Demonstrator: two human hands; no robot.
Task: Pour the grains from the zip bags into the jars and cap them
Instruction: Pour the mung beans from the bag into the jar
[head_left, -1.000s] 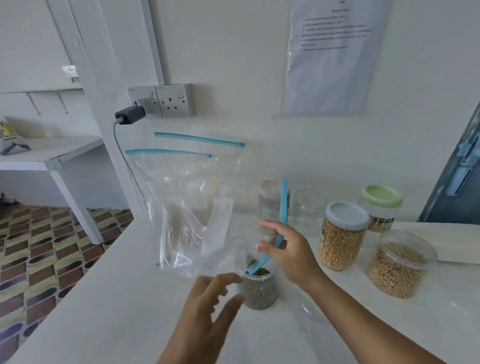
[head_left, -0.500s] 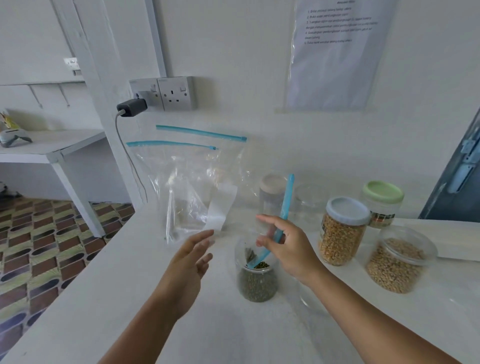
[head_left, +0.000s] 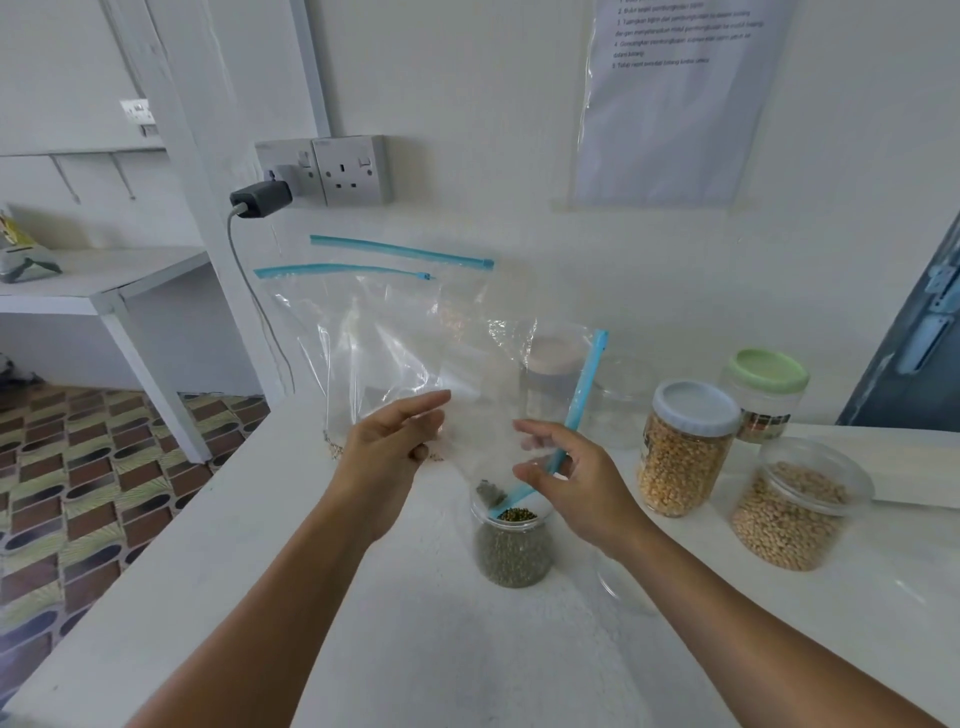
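An open glass jar (head_left: 511, 548) partly filled with green grains stands on the white counter (head_left: 363, 597). My right hand (head_left: 576, 493) pinches the blue zip edge of a clear zip bag (head_left: 498, 395), which is held over the jar. The zip strip's lower end dips into the jar mouth. A few grains cling inside the bag near its low corner. My left hand (head_left: 389, 452) is at the bag's left side with fingers stretched out, touching the plastic.
Two empty zip bags (head_left: 374, 322) lean on the wall. To the right stand a capped jar of yellow grain (head_left: 685, 457), a green-lidded jar (head_left: 766, 395) and an open jar of tan grain (head_left: 795, 512). A beige-lidded jar (head_left: 550, 364) sits behind the bag. The counter edge drops off left.
My left hand rose from beside the jar and moved right to the bag's side. The right hand kept hold of the zip edge, and the bag now hangs more upright.
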